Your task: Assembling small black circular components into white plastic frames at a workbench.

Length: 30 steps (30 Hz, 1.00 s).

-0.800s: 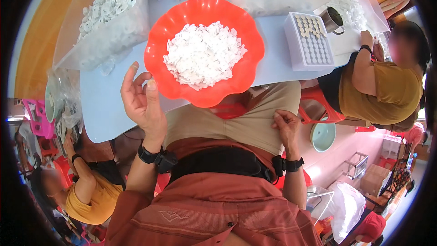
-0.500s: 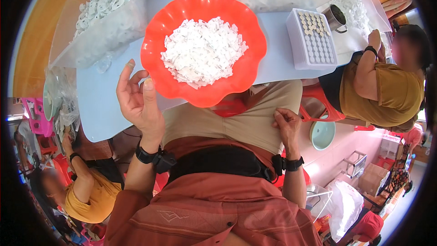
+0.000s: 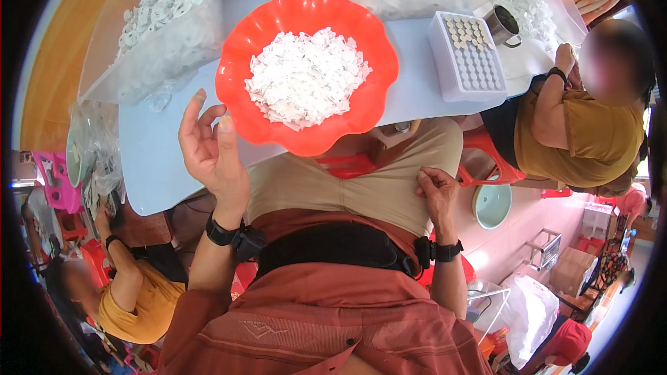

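A red bowl (image 3: pixel 233 90) with a wavy rim stands at the front edge of the pale blue table (image 3: pixel 156 173). A heap of small white plastic pieces (image 3: pixel 306 80) fills its middle. Beside the bowl's left rim, my left hand (image 3: pixel 215 149) is raised with its fingers apart and nothing in them; whether a fingertip touches the rim I cannot tell. My right hand (image 3: pixel 439 191) lies on my right thigh, fingers curled in loosely, with no object showing in it.
Translucent bins of white parts (image 3: pixel 163 10) stand at the back left and back middle. Right of the bowl is a white block (image 3: pixel 465 62) with rows of round pieces, then a metal mug (image 3: pixel 501 24). A co-worker (image 3: pixel 583 125) sits at the right, another (image 3: pixel 132 298) at the lower left.
The bowl, white block and mug appear slightly further left in the view. The co-worker at the right has leaned a little inward. My hands have hardly moved.
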Available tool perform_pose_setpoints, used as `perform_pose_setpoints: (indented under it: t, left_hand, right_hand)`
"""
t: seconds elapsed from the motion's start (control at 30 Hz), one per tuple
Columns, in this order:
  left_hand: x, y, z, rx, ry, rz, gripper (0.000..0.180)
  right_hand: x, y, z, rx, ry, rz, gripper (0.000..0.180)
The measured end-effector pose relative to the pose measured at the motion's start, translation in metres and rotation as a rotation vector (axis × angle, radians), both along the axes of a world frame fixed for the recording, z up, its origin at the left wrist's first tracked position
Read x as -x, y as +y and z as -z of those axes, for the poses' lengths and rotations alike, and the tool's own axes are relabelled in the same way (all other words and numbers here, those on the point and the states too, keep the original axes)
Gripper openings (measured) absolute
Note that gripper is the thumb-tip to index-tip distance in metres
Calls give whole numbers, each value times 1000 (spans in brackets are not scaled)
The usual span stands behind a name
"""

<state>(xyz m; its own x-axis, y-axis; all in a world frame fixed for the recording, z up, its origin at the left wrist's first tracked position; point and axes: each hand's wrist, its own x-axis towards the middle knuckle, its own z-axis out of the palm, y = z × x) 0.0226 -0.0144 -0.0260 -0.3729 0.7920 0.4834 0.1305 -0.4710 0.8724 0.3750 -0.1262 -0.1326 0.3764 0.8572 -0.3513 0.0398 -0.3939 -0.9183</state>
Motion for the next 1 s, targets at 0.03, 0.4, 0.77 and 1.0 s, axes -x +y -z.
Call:
perform_pose_setpoints:
  t: [0.03,0.4,0.77,1.0]
  left_hand:
    - [0,0,0,0,2,-3,47]
    - [2,0,-1,-10,-31,-34,45]
    - [1,1,3,-11,-10,-35,45]
    - [0,-1,1,-4,40,-45,45]
  right_hand:
    - [0,-1,-2,1,6,7,22]
    - [-3,-3,-4,5,-31,-32,23]
    - [-9,-3,-5,6,-8,1,21]
    - [-5,1,-9,36,29,-10,21]
